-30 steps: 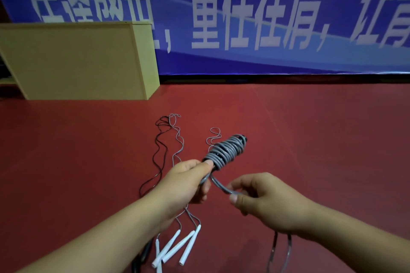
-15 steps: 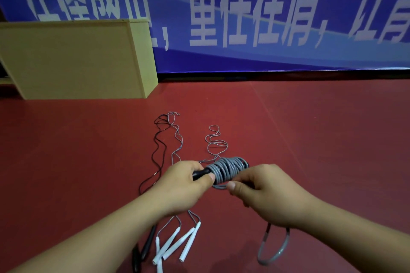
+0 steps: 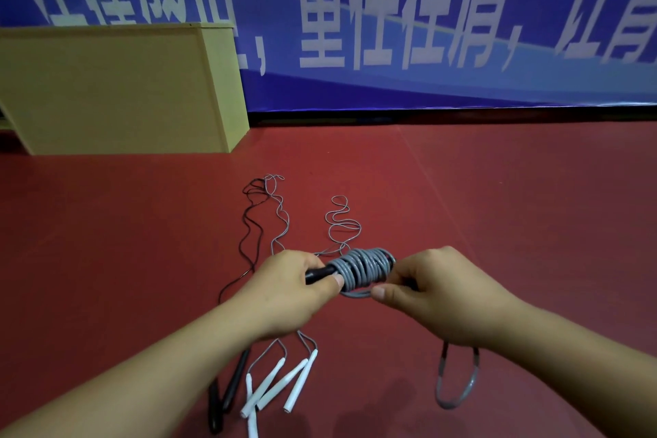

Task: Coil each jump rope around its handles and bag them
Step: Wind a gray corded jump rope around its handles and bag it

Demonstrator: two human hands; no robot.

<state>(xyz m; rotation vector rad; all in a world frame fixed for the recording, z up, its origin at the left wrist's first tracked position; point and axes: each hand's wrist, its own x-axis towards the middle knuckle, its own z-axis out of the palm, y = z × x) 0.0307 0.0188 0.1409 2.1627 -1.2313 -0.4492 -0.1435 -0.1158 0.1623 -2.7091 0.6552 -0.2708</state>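
My left hand [image 3: 291, 290] grips the black handles [image 3: 320, 274] of a jump rope, held level above the red floor. A grey rope coil [image 3: 366, 267] is wound round the handles. My right hand [image 3: 441, 299] pinches the grey rope just under the coil, and a loose grey loop [image 3: 457, 384] hangs below that wrist. On the floor lie uncoiled ropes: several white handles [image 3: 277, 384] with thin grey cords [image 3: 341, 220], and a pair of black handles [image 3: 231, 388] with a black cord [image 3: 252, 220].
A tan wooden box [image 3: 117, 89] stands at the back left against a blue banner [image 3: 426, 28] with white characters. Red floor [image 3: 515, 206] stretches to the right.
The wound bundle has swung from pointing up and away to lying level. My right hand has come up from below to the coil's right end, drawing the rope in.
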